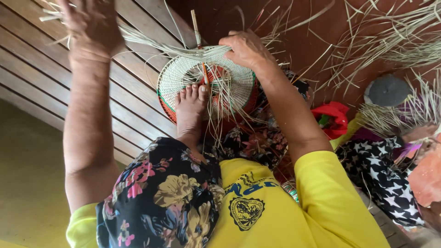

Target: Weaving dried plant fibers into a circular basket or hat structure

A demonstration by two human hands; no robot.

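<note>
Here, head view: brown slatted wood floor (138,78) runs to a yellow-green flat area at the left, w/ loose pale straw heaps (390,41) on the reddish floor at right. Half-woven round basket (206,80), pale w/ red & green rim, lies under the person's bare foot (190,108); right hand (245,48) clamps its top edge, left hand (92,25) raised well apart, gripping pale strands (142,39) that run to the basket. Right edge crowded: red bag (333,117), star-print cloth (381,177), grey round disc (388,89); open room lies left
</note>
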